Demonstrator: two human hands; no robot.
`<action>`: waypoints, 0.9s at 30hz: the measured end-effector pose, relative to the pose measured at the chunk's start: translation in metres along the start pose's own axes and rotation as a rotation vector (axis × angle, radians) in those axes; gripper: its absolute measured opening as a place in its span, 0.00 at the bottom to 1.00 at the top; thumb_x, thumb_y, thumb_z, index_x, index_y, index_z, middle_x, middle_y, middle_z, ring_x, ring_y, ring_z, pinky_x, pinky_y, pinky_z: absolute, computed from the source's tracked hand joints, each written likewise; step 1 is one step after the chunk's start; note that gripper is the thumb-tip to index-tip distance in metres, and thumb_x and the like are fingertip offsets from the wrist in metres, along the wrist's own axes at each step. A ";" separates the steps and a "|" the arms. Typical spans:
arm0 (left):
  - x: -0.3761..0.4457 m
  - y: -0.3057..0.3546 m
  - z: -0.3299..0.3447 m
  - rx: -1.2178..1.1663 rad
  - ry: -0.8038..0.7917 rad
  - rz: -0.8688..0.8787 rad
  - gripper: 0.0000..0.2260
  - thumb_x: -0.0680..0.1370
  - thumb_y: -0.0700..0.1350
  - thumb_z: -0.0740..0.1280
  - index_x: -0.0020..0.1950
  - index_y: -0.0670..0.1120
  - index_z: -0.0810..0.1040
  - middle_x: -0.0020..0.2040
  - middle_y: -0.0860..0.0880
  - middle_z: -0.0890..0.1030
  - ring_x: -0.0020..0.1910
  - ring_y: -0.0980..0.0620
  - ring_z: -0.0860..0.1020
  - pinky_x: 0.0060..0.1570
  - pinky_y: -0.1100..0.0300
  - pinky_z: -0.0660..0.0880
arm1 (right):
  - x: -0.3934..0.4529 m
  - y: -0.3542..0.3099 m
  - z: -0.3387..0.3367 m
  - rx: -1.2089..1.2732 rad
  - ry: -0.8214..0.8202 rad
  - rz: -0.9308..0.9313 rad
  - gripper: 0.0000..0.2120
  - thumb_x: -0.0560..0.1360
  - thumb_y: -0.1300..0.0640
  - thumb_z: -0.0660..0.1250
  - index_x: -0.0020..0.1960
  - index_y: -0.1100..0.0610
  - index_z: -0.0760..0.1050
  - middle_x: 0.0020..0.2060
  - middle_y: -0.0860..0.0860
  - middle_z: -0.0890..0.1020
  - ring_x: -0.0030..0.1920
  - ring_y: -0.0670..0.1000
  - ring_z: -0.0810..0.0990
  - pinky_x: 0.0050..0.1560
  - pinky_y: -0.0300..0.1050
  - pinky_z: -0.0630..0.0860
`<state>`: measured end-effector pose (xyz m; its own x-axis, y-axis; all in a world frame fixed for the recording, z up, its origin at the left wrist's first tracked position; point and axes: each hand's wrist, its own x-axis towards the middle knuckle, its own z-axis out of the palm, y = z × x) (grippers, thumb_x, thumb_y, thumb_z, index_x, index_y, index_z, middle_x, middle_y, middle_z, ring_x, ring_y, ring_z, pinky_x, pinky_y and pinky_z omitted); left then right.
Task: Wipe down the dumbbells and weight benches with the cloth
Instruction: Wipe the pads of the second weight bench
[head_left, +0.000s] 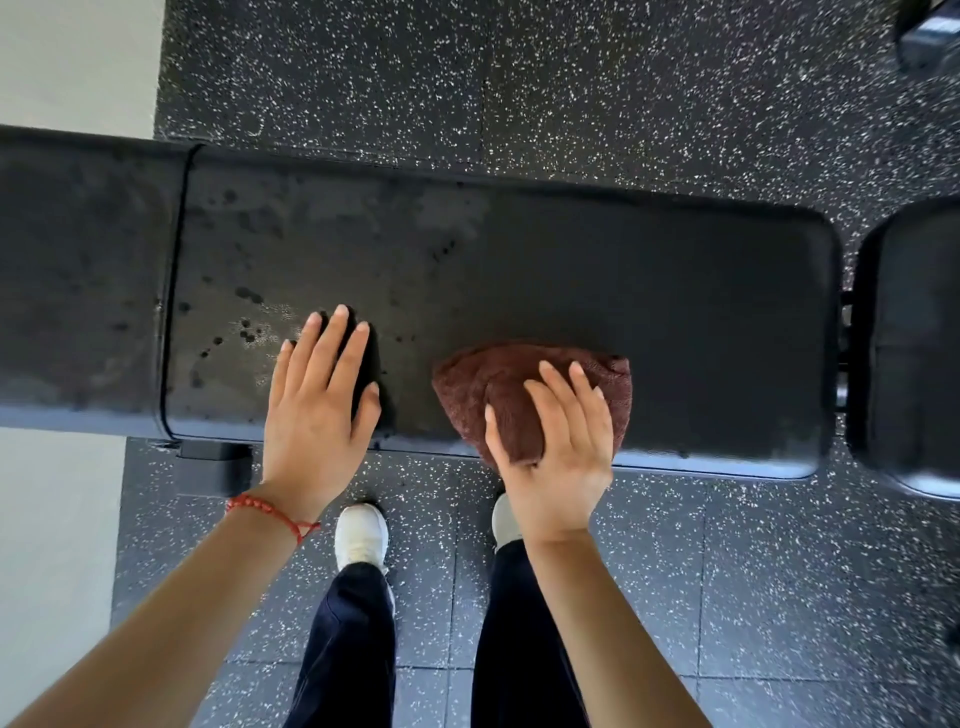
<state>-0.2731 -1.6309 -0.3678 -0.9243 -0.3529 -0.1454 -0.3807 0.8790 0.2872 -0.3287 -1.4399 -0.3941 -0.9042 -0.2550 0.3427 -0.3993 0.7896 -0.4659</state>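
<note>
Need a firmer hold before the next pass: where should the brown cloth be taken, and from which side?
Probably grip the raised fold in the middle of the cloth, coming from above on the near edge of the bench. The cloth lies bunched and flattish on the pad; the right hand already presses there, thumb under the fold. The left hand rests flat beside it.

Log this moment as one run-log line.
right hand: pressing cloth on bench pad | left hand: flat on pad | pad left part: spotted, streaky
</note>
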 end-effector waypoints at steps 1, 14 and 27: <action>0.000 -0.003 0.001 0.003 -0.006 0.002 0.23 0.77 0.48 0.52 0.70 0.39 0.66 0.72 0.40 0.64 0.71 0.40 0.60 0.69 0.45 0.54 | 0.005 -0.001 0.003 -0.018 0.008 0.004 0.14 0.71 0.49 0.69 0.48 0.60 0.81 0.53 0.54 0.83 0.60 0.58 0.78 0.67 0.51 0.67; 0.001 -0.010 0.007 -0.010 0.013 0.022 0.22 0.77 0.47 0.53 0.70 0.40 0.67 0.71 0.42 0.65 0.71 0.41 0.61 0.69 0.46 0.54 | 0.141 -0.034 0.071 -0.022 0.014 0.059 0.17 0.71 0.49 0.72 0.52 0.61 0.81 0.55 0.55 0.82 0.61 0.60 0.77 0.66 0.55 0.68; 0.001 -0.038 -0.012 -0.047 -0.007 0.084 0.22 0.77 0.47 0.54 0.69 0.40 0.67 0.71 0.41 0.66 0.71 0.42 0.61 0.69 0.44 0.58 | 0.031 -0.070 0.043 -0.002 -0.014 0.077 0.15 0.72 0.49 0.68 0.52 0.59 0.81 0.56 0.53 0.81 0.63 0.55 0.75 0.66 0.55 0.69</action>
<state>-0.2594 -1.6688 -0.3671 -0.9528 -0.2763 -0.1260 -0.3032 0.8891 0.3429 -0.3354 -1.5270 -0.3863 -0.9342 -0.2017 0.2943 -0.3285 0.8083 -0.4886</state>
